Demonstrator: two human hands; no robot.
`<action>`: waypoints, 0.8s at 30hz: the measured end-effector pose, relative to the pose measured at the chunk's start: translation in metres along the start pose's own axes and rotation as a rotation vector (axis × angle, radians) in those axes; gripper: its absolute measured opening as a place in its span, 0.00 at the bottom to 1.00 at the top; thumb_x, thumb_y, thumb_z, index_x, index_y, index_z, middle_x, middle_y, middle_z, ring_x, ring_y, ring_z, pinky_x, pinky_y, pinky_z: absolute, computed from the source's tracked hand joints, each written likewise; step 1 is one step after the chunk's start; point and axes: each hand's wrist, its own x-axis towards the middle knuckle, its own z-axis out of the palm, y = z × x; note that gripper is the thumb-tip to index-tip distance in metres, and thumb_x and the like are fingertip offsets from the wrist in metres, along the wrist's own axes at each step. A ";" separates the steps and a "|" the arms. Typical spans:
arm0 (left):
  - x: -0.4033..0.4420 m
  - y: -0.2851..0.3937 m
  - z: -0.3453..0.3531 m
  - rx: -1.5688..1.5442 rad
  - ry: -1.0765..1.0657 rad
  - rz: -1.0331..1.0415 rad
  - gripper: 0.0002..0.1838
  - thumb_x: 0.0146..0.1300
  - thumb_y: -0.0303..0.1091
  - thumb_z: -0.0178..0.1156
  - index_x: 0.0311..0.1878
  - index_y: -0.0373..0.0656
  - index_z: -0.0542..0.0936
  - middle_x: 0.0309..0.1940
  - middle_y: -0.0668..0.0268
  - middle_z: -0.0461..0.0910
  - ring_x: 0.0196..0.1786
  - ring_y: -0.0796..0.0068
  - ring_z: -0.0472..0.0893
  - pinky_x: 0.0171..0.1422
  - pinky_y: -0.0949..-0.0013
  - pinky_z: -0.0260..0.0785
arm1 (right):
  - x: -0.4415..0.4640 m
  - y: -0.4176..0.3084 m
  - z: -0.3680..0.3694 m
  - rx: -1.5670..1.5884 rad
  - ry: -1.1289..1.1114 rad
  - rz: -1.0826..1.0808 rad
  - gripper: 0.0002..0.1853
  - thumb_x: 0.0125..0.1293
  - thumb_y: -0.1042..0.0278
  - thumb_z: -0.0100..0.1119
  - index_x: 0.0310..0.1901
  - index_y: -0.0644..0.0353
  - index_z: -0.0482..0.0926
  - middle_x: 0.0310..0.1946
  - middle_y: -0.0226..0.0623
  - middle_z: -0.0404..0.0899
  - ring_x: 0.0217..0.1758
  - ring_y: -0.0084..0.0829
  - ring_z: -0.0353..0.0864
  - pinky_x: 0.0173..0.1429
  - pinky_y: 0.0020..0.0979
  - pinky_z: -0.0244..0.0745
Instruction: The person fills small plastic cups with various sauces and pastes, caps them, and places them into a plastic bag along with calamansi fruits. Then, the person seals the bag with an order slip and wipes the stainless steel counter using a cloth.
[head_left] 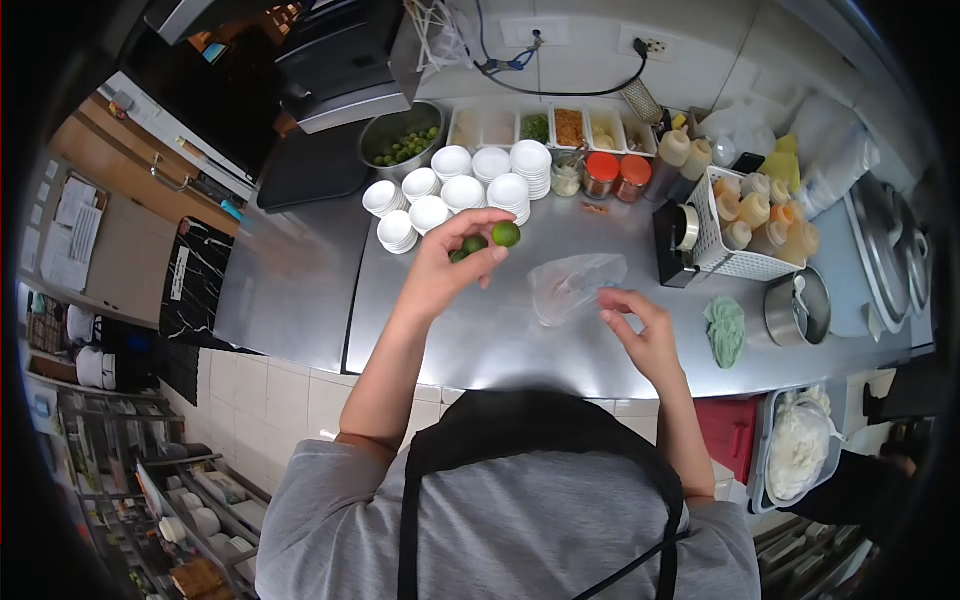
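Note:
My left hand [455, 262] is raised over the steel counter, closed around several small green limes [506, 234]. One lime sits at the fingertips, and others show in the palm. My right hand [638, 325] is at the edge of a clear plastic bag [575, 285] lying crumpled on the counter. Its thumb and fingers are bent close together at the bag's right side; whether they pinch the plastic is hard to see. Just beyond my left hand stand stacks of small white bowls [463, 194]. Behind them a metal bowl [405, 138] holds more limes.
Food containers [568, 128] line the wall, with red-lidded jars [601, 174] in front. A white basket [745, 262] of sauce bottles, a green cloth [725, 332] and a metal pot [797, 308] stand to the right. Another person's dark clothing [845, 492] shows at lower right.

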 end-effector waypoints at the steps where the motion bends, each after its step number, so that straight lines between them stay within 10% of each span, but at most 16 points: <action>1: 0.000 -0.003 -0.005 0.000 0.011 0.006 0.16 0.53 0.22 0.55 0.47 0.38 0.73 0.37 0.66 0.74 0.35 0.82 0.72 0.33 0.78 0.66 | 0.002 -0.002 0.001 -0.001 -0.010 -0.009 0.13 0.55 0.76 0.59 0.43 0.64 0.76 0.36 0.40 0.79 0.38 0.29 0.79 0.44 0.26 0.71; 3: 0.004 -0.019 -0.022 -0.534 0.000 -0.169 0.17 0.56 0.29 0.52 0.50 0.37 0.70 0.35 0.65 0.74 0.33 0.82 0.71 0.27 0.78 0.64 | 0.007 -0.002 0.002 -0.064 0.050 -0.041 0.12 0.55 0.75 0.59 0.43 0.65 0.76 0.36 0.40 0.79 0.38 0.30 0.78 0.44 0.26 0.71; 11: 0.052 -0.075 -0.168 -1.105 0.437 -0.267 0.10 0.58 0.29 0.53 0.43 0.39 0.71 0.43 0.53 0.71 0.34 0.70 0.74 0.23 0.80 0.64 | 0.004 0.013 -0.014 -0.117 0.205 0.101 0.11 0.55 0.75 0.57 0.41 0.66 0.76 0.34 0.40 0.79 0.38 0.27 0.78 0.45 0.25 0.70; 19: 0.138 -0.056 -0.298 -0.324 0.630 -0.118 0.04 0.60 0.32 0.52 0.37 0.45 0.72 0.28 0.68 0.75 0.24 0.81 0.70 0.18 0.79 0.57 | -0.006 0.017 -0.035 -0.204 0.399 0.229 0.10 0.59 0.74 0.55 0.42 0.67 0.76 0.33 0.38 0.78 0.38 0.25 0.76 0.44 0.25 0.70; 24: 0.206 -0.114 -0.328 0.812 0.253 -0.320 0.11 0.45 0.32 0.64 0.34 0.44 0.77 0.24 0.69 0.77 0.27 0.76 0.73 0.27 0.70 0.64 | 0.000 0.012 -0.029 -0.364 0.394 0.265 0.10 0.59 0.74 0.55 0.41 0.67 0.76 0.33 0.38 0.78 0.35 0.25 0.76 0.42 0.24 0.70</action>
